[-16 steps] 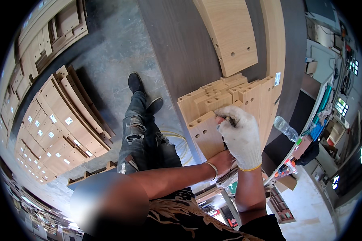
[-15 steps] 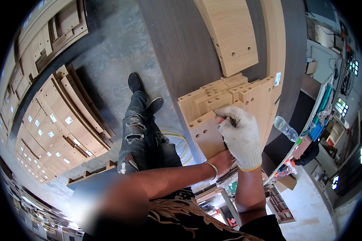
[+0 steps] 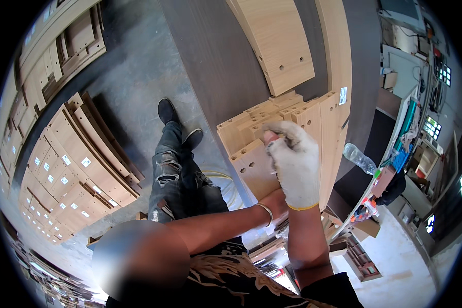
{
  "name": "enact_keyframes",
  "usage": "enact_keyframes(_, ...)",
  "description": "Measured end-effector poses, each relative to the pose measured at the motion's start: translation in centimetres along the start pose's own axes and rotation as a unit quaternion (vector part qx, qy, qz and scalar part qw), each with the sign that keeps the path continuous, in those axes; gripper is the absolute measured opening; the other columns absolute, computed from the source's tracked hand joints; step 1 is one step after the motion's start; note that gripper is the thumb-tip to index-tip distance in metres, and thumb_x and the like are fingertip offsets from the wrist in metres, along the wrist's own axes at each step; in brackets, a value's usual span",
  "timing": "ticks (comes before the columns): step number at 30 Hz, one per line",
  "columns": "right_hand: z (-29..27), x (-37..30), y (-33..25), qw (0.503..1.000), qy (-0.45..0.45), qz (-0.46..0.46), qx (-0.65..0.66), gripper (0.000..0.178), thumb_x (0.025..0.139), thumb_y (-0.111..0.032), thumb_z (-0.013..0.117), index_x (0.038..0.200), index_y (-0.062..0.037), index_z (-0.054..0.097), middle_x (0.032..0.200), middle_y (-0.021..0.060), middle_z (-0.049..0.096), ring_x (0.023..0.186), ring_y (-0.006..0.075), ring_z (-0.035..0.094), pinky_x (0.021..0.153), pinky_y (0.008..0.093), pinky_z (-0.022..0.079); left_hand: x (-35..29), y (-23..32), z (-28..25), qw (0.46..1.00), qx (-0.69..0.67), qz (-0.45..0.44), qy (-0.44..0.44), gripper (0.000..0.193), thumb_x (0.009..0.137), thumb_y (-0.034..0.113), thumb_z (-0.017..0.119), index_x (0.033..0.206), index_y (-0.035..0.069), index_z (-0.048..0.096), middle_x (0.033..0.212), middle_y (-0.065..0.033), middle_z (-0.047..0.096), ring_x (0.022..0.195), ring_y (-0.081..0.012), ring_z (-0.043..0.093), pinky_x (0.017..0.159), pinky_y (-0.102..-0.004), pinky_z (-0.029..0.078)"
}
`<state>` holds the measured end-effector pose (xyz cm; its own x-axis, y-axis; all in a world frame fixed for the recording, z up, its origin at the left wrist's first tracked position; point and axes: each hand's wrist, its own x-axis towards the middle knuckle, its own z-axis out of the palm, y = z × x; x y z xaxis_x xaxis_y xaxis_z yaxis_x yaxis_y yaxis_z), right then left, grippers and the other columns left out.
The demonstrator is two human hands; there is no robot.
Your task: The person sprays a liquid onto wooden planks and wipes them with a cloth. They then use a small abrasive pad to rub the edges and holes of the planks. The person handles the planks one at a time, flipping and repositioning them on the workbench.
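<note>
My right hand [image 3: 294,167] wears a white knit glove with a yellow cuff, the thumb tip bare. Its fingers are curled together above a stack of pale wooden boards [image 3: 313,122]; anything pinched in them is too small or hidden to make out. Round holes show in the edges and faces of these boards. The nearest one [image 3: 256,177] has two holes in its face and a row along its edge. My left hand [image 3: 277,203], bare with a bangle at the wrist, is at this board's near end. Its fingers are hidden behind the board and glove.
A larger curved board [image 3: 277,43] and a long pale strip [image 3: 336,49] lie on the dark tabletop [image 3: 205,61]. A clear plastic bottle [image 3: 359,158] lies to the right. On the floor at left stands a big stack of labelled wooden panels [image 3: 77,174].
The whole view has shifted, so the table sits further left. My gloved right hand has moved slightly farther along the boards, fingers still curled. My left hand stays at the near end.
</note>
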<state>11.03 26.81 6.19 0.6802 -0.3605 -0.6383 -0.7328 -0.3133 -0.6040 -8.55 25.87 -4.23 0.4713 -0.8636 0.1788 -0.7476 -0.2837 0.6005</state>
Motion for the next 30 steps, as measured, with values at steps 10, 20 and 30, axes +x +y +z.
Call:
enact_keyframes(10,-1.3,-1.0,2.3,0.984,-0.002,-0.096,-0.15,0.018,0.089,-0.007,0.069,0.106,-0.0029,0.075,0.082,0.014,0.072,0.068,0.0207,0.068,0.067,0.0312,0.053,0.3,0.1,0.4,0.999,0.026,0.007,-0.039,0.05,0.099,0.029,0.049,0.145,0.015,0.059,0.162,0.0008,0.043,0.155,-0.0265,0.026,0.129,-0.0515,0.015)
enact_keyframes(20,-1.4,0.7,2.0,0.975,-0.028,-0.116,-0.187,0.02,0.092,-0.007,0.067,0.108,0.0035,0.072,0.078,0.0067,0.066,0.063,0.0096,0.058,0.058,0.0257,0.047,0.1,-1.1,-1.7,0.993,0.08,0.046,-0.067,0.046,0.096,0.025,0.052,0.139,0.014,0.064,0.158,0.0,0.048,0.152,-0.0276,0.033,0.127,-0.049,0.021)
enact_keyframes(30,-8.1,-1.7,5.2,0.957,0.082,-0.006,0.278,0.025,0.099,-0.014,0.066,0.117,0.002,0.069,0.075,0.0029,0.059,0.062,0.0098,0.055,0.054,0.0251,0.046,1.1,-2.6,-5.0,0.98,0.045,0.123,-0.15,0.038,0.095,0.032,0.052,0.126,0.015,0.068,0.142,-0.0022,0.058,0.144,-0.0278,0.039,0.125,-0.0649,0.015)
